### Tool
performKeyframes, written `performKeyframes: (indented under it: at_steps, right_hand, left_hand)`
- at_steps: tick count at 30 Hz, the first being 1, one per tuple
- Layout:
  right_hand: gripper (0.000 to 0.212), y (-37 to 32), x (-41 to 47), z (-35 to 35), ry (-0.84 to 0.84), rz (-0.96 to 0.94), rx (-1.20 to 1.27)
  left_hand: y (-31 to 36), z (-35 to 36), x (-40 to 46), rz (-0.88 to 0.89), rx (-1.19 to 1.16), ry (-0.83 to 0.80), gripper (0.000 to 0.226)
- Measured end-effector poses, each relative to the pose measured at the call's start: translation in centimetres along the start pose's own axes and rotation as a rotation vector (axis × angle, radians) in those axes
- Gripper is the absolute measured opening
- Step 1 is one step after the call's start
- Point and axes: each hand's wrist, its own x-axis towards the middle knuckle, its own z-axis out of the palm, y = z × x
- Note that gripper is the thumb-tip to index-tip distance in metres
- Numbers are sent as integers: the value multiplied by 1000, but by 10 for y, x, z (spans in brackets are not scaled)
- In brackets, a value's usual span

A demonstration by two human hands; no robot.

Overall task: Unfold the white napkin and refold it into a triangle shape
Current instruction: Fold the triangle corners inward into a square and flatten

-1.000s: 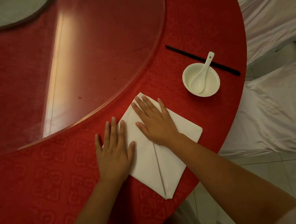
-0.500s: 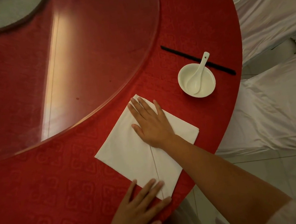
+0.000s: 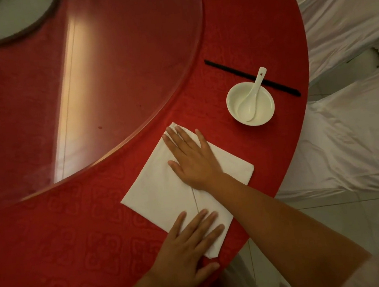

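Note:
The white napkin lies flat on the red tablecloth as a diamond, two flaps meeting along a centre seam. My right hand presses flat on its upper half, fingers together and pointing to the far corner. My left hand lies flat over the near corner, fingers spread across the lower tip, which sits at the table's edge. Neither hand grips the cloth.
A white bowl holding a white spoon stands to the right of the napkin, with black chopsticks behind it. A glass turntable covers the table's middle. White-covered chairs stand past the table's right edge.
My left hand left the napkin's left corner, swung down to the near corner and now rests flat on the tip. My right hand stayed pressed on the upper half.

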Motion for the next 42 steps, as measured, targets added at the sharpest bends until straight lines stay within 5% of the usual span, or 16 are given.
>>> performKeyframes:
  at_steps: [7,14,19,24,30,42]
  right_hand:
    - [60,14,-23,-17,197,169,62]
    - [64,35,-68,-3,35,256,-9]
    - [66,34,-64,-9,35,286,7]
    - [46,33,-64,-26,204,384,71]
    - [30,34,-40,-49,26,529,174]
    - [14,37,-28,-81,-155,598,573]
  left_hand:
    - [-59,-38,12,-651,-47,346,63]
    - [-86,-29,22,-666,-28,179,69]
    - [-85,-38,25,-726,-93,210,71]
    - [-85,-66,38,-858,-116,353,38]
    - [-106,-84,54,-985,-360,206,25]
    - [-115,-111,57,-797,-705,97,7]
